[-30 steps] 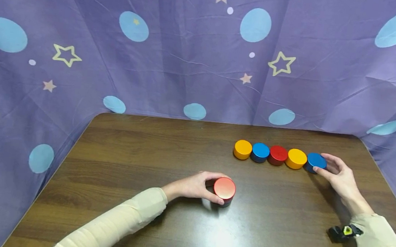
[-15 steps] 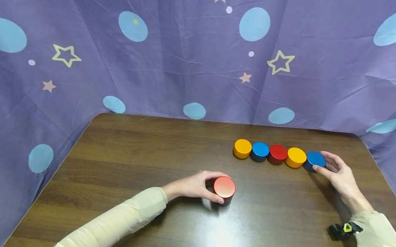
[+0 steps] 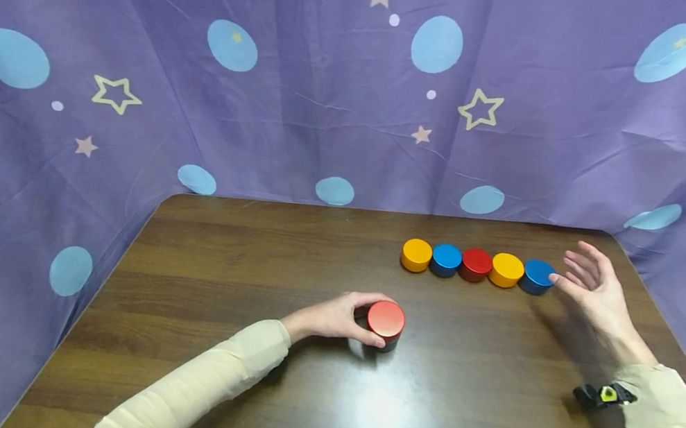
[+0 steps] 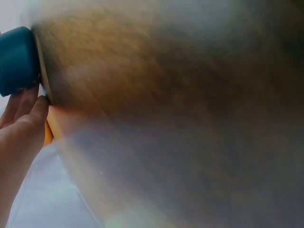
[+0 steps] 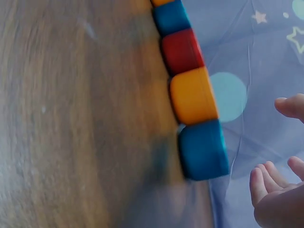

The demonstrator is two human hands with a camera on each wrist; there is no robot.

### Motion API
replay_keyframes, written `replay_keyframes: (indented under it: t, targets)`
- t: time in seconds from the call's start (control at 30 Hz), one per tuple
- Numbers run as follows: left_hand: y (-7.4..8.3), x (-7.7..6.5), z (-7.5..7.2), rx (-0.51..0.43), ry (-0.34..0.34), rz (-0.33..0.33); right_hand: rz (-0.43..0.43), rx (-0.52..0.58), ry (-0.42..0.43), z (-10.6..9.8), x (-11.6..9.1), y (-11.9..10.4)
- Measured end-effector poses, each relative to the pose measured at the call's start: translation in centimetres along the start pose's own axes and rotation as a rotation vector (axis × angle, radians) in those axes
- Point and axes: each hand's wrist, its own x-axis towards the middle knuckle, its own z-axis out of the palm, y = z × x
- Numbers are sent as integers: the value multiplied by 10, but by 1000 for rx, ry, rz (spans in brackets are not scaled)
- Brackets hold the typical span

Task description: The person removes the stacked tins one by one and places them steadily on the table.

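My left hand [image 3: 338, 316] grips a round red block [image 3: 386, 318] between thumb and fingers near the table's middle. Beneath the red top is a darker part, and the left wrist view shows a blue round block [image 4: 19, 61] at the fingers there. At the right end of a row, my right hand [image 3: 604, 297] is spread beside a blue round block [image 3: 537, 276]. In the right wrist view the fingers [image 5: 273, 180] stand apart from that blue block.
Left of the blue block, the row continues with a yellow block [image 3: 506, 270], a red block [image 3: 476, 265], another blue block [image 3: 446, 260] and an orange-yellow block [image 3: 417, 255]. All stand on the brown wooden table [image 3: 238, 252], before a purple curtain [image 3: 305, 98].
My right hand has let go of the blue block at the row's end and moved right, its fingers spreading. My left hand keeps its grip in the same place.
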Motion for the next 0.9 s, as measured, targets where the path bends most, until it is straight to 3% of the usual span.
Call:
replay_keyframes:
  t: [0.2, 0.47, 0.9]
  targets:
    - [-1, 0, -3, 15, -5, 4, -57, 81, -68, 13, -4, -12]
    - [1, -1, -1, -8, -3, -32, -111, 111, -161, 32, -15, -16]
    - [2, -6, 3, -19, -16, -71, -172, -94, -328, 56, -35, -19]
